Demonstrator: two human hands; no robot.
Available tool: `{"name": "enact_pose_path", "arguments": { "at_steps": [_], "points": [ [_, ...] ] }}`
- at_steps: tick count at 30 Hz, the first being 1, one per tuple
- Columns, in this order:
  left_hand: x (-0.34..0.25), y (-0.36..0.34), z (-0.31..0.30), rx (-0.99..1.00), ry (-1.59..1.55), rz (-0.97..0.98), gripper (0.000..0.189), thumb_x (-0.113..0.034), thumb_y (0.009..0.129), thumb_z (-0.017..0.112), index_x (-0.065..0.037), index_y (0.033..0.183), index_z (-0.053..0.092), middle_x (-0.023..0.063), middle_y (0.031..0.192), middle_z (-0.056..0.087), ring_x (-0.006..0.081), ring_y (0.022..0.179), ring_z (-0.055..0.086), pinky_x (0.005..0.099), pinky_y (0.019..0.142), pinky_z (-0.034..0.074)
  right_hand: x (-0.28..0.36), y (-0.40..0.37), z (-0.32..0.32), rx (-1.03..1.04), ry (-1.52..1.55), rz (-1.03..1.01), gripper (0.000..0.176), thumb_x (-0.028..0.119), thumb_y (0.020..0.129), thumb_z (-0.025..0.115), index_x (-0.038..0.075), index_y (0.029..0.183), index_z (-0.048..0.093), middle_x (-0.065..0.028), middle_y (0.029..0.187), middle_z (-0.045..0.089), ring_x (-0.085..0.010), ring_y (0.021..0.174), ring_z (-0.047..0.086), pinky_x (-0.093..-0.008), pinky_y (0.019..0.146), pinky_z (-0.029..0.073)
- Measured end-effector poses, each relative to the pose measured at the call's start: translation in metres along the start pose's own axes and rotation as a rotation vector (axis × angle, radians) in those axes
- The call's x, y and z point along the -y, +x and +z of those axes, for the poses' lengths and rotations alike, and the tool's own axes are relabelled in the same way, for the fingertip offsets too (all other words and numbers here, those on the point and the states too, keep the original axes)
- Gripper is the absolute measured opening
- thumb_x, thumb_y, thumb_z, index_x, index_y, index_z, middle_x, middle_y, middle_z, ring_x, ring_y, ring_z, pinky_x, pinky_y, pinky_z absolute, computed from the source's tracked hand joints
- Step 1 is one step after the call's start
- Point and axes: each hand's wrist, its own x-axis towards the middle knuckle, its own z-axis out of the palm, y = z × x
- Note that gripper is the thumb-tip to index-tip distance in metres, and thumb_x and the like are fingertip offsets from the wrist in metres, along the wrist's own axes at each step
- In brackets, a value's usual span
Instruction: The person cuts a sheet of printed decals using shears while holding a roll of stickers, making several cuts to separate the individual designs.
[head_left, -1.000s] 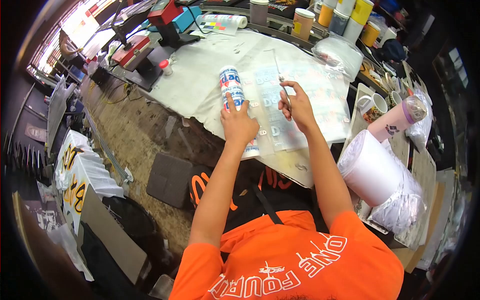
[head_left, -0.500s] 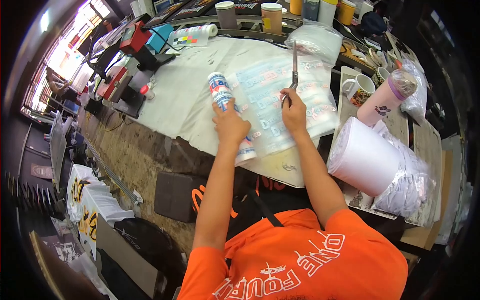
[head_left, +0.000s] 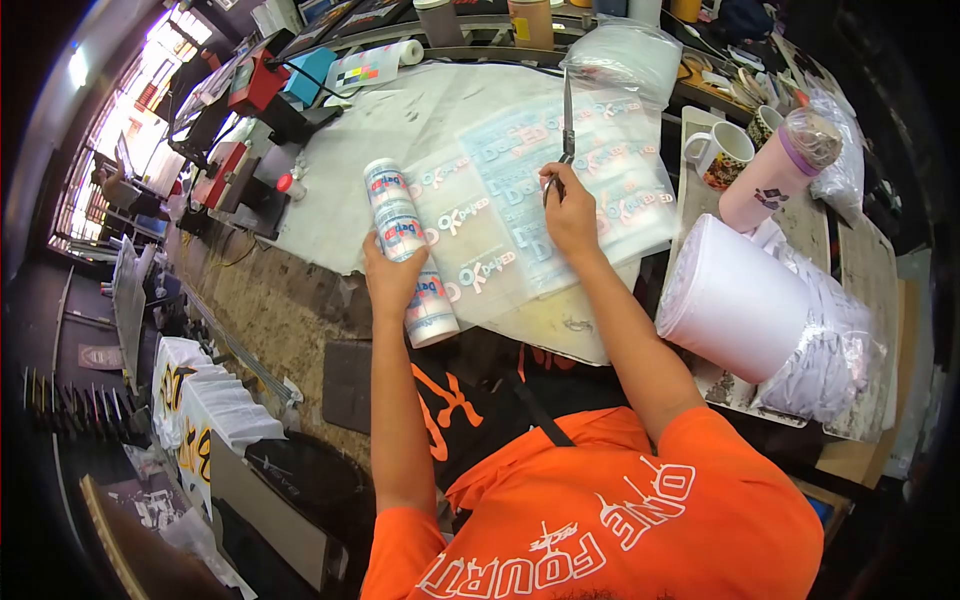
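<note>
My left hand (head_left: pixel 396 275) is wrapped round a roll of printed transfer film (head_left: pixel 396 212) with blue and red lettering. A length of the film (head_left: pixel 470 225) runs out from the roll to the right across the table. In my right hand (head_left: pixel 570 205) is a pair of scissors (head_left: pixel 568 125), their blades pointing away from me and looking closed. Beneath that hand lies a flat stack of printed sheets (head_left: pixel 590 150) with similar lettering. A white sheet (head_left: pixel 370 120) covers the tabletop under all of this.
To the right sit a thick white roll (head_left: pixel 735 300), a pink bottle (head_left: pixel 770 185) and a mug (head_left: pixel 722 155). A plastic-wrapped bundle (head_left: pixel 620 65) lies behind the film. Red-topped heat presses (head_left: pixel 265 80) stand at the left. Lidded tubs (head_left: pixel 532 25) line the back.
The roll has moved left in my left hand, and more film now stretches between it and the stack. My right hand with the scissors has shifted slightly left.
</note>
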Motion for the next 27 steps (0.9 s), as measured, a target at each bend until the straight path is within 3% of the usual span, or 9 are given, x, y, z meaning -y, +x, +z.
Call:
{"name": "enact_pose_path", "arguments": {
  "at_steps": [5, 7, 9, 12, 15, 17, 19, 24, 27],
  "points": [
    [0.023, 0.018, -0.033, -0.083, 0.125, -0.004, 0.109, -0.037, 0.068, 0.088, -0.002, 0.155, 0.032, 0.0298, 0.139, 0.053, 0.0421, 0.124, 0.059, 0.0473, 0.101, 0.051, 0.002, 0.004, -0.01, 0.018, -0.021, 0.086, 0.02, 0.001, 0.097, 0.054, 0.004, 0.113, 0.065, -0.015, 0.089, 0.072, -0.0253, 0.076, 0.069, -0.0356, 0.072, 0.052],
    [0.029, 0.018, -0.037, -0.088, 0.076, -0.038, 0.109, -0.036, 0.068, 0.087, -0.001, 0.155, 0.032, 0.0294, 0.136, 0.057, 0.0412, 0.122, 0.061, 0.0465, 0.1, 0.052, -0.002, -0.001, -0.007, -0.109, 0.037, -0.035, 0.017, 0.002, 0.097, 0.057, 0.006, 0.111, 0.065, -0.0042, 0.077, 0.064, -0.0091, 0.065, 0.053, -0.0278, 0.062, 0.045],
    [0.035, 0.017, -0.04, 0.022, 0.196, -0.015, 0.105, -0.03, 0.068, 0.085, -0.001, 0.154, 0.033, 0.0261, 0.128, 0.065, 0.0388, 0.114, 0.066, 0.0452, 0.098, 0.053, 0.002, -0.002, -0.008, -0.087, 0.042, 0.014, 0.017, 0.002, 0.097, 0.057, 0.005, 0.111, 0.066, -0.0046, 0.078, 0.065, -0.009, 0.065, 0.054, -0.0277, 0.062, 0.045],
    [0.038, 0.029, -0.061, 0.015, 0.168, 0.014, 0.084, -0.024, 0.067, 0.085, 0.002, 0.138, 0.05, 0.0215, 0.115, 0.071, 0.033, 0.101, 0.071, 0.042, 0.091, 0.056, 0.003, 0.001, -0.007, -0.075, 0.054, 0.036, 0.017, 0.001, 0.098, 0.056, 0.005, 0.111, 0.066, -0.0064, 0.081, 0.068, -0.0099, 0.067, 0.057, -0.0277, 0.063, 0.046],
    [-0.009, 0.018, -0.086, 0.044, 0.118, 0.128, 0.063, -0.019, 0.069, 0.085, 0.004, 0.122, 0.06, 0.0179, 0.107, 0.073, 0.0291, 0.092, 0.073, 0.0389, 0.083, 0.057, -0.001, 0.006, -0.012, -0.162, 0.043, -0.02, 0.018, 0.0, 0.098, 0.055, 0.004, 0.111, 0.066, -0.0086, 0.085, 0.07, -0.0123, 0.071, 0.062, -0.0281, 0.067, 0.048],
    [-0.069, -0.004, -0.102, 0.184, -0.167, 0.147, 0.055, -0.013, 0.074, 0.079, 0.004, 0.123, 0.06, 0.0143, 0.104, 0.072, 0.0252, 0.088, 0.073, 0.037, 0.08, 0.058, -0.004, 0.008, -0.014, -0.228, 0.029, -0.064, 0.018, -0.001, 0.099, 0.054, 0.004, 0.112, 0.065, -0.0096, 0.086, 0.071, -0.0137, 0.074, 0.064, -0.0282, 0.069, 0.048],
    [-0.119, -0.017, -0.109, 0.452, -0.576, 0.197, 0.047, -0.01, 0.078, 0.074, 0.002, 0.122, 0.06, 0.0116, 0.102, 0.071, 0.0205, 0.085, 0.071, 0.0347, 0.077, 0.059, -0.006, 0.012, -0.016, -0.348, 0.04, -0.065, 0.019, -0.001, 0.098, 0.053, 0.002, 0.113, 0.065, -0.0157, 0.091, 0.071, -0.025, 0.079, 0.07, -0.0338, 0.072, 0.052],
    [-0.217, -0.032, -0.068, 0.558, -0.876, 0.401, 0.036, -0.015, 0.089, 0.068, 0.002, 0.12, 0.059, 0.01, 0.098, 0.07, 0.0193, 0.079, 0.072, 0.034, 0.072, 0.062, 0.004, 0.02, -0.03, -0.473, 0.144, -0.208, 0.022, -0.009, 0.098, 0.05, 0.001, 0.111, 0.065, -0.0082, 0.097, 0.068, -0.0139, 0.085, 0.063, -0.0255, 0.076, 0.049],
    [-0.236, -0.017, -0.046, 0.64, -0.988, 0.384, 0.037, -0.015, 0.089, 0.069, 0.003, 0.119, 0.058, 0.0113, 0.096, 0.07, 0.0218, 0.077, 0.072, 0.0356, 0.072, 0.063, 0.016, 0.024, -0.036, -0.543, 0.243, -0.3, 0.027, -0.012, 0.097, 0.047, 0.001, 0.111, 0.066, -0.0109, 0.106, 0.069, -0.018, 0.097, 0.066, -0.0278, 0.084, 0.052]
  ]
}}
